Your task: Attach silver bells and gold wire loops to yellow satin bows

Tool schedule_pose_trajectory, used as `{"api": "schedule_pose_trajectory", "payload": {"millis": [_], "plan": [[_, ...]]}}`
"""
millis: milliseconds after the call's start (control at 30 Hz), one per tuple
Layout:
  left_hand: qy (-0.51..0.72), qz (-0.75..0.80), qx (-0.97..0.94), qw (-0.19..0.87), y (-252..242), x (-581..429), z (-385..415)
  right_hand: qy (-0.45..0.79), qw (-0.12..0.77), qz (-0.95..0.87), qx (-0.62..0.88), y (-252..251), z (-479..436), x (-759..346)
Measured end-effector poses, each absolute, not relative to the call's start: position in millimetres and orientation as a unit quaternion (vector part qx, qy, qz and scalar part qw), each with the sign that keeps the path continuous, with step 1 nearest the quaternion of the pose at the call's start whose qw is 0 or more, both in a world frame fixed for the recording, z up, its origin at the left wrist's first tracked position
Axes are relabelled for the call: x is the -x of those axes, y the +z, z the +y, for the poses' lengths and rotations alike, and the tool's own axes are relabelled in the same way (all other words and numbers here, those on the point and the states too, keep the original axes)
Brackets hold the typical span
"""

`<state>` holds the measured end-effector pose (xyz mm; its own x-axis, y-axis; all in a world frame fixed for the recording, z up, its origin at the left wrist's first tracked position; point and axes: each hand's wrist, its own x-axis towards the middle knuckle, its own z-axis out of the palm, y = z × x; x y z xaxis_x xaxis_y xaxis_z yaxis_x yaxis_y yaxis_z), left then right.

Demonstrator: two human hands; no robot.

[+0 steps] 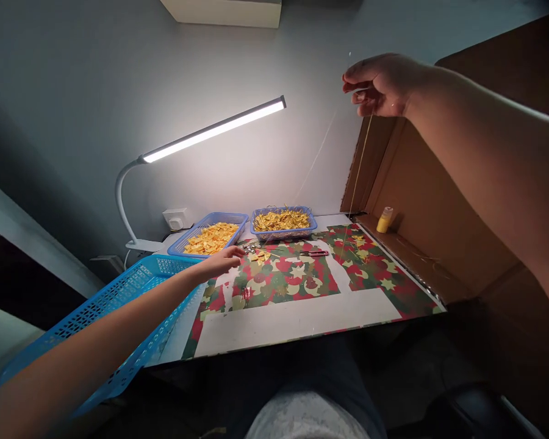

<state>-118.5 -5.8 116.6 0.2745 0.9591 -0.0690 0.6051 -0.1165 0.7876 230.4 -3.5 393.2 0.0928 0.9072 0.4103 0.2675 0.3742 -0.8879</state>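
My right hand (382, 85) is raised high at the upper right, its fingers pinched on a thin thread (357, 164). One golden length of the thread hangs from it towards the table, and a fainter line slants down left past the baskets. A tiny bright tip shows above the fingers; I cannot tell what it is. Low over the table, my left hand (226, 261) has its fingers curled together, and what they hold, if anything, is hidden. Beside its fingertips lie small shiny metal pieces (251, 249) and several yellow folded pieces (260, 258).
Behind stand a blue basket of yellow pieces (176, 249) and one of golden stringed pieces (281, 235). A large blue basket (132, 286) is at left, under a lit lamp (215, 130). Thread snips (315, 253) lie mid-table. Cardboard (421, 201) and a yellow bottle (384, 221) flank the right.
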Motion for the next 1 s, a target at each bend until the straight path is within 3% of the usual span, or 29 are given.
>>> {"api": "schedule_pose_trajectory", "payload": {"millis": [133,267,367,533,667,1000], "plan": [[0.398,0.518,-0.721,0.233,133,72,-19,0.301,0.551,-0.620,0.471,393,-3,-230],[0.449,0.367,-0.785,0.215,158,-4,-61,0.312,0.540,-0.621,0.475,392,-5,-229],[0.445,0.203,-0.818,0.303,176,-60,-81,0.316,0.536,-0.619,0.480,391,-7,-229],[0.466,0.310,-0.728,0.397,216,-124,-53,0.316,0.537,-0.621,0.476,388,-9,-228],[0.463,0.251,-0.694,0.490,242,-142,-24,0.318,0.534,-0.622,0.476,384,-5,-230],[0.318,0.168,-0.695,0.623,217,-120,-18,0.296,0.502,-0.636,0.505,381,-2,-232]]}}
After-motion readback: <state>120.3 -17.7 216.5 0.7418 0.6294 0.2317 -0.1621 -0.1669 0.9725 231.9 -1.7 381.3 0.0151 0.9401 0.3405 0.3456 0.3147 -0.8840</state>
